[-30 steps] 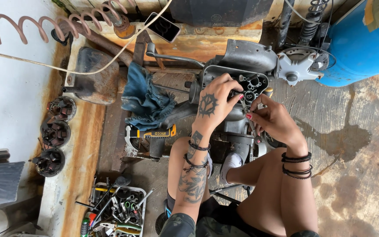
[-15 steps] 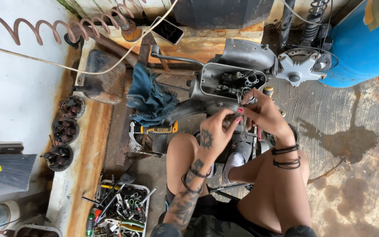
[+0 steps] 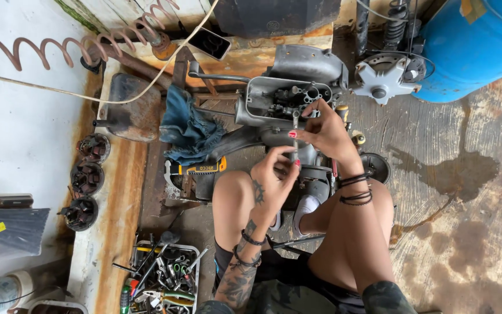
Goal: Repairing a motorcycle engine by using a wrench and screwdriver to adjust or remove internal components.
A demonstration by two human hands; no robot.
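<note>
A grey scooter engine [image 3: 297,99] with its cover off lies on the floor in front of my knees. My right hand [image 3: 323,131] pinches the upper part of a thin metal rod-like tool [image 3: 295,125] that stands upright just below the open casing. Lower down, my left hand [image 3: 274,177] closes around the same tool's bottom end, near my left knee. Both wrists wear dark bracelets. What the tool's tip touches is hidden by my fingers.
A blue rag [image 3: 190,128] lies left of the engine. A white basket of hand tools [image 3: 164,279] sits at the bottom left. Three dark round parts [image 3: 85,177] line a rusty ledge. A blue barrel [image 3: 474,43] stands top right, a wheel hub [image 3: 382,78] beside it.
Both hands have drawn back from the open engine casing toward my knees. They now hold the thin tool upright between them, where before my left hand reached into the casing.
</note>
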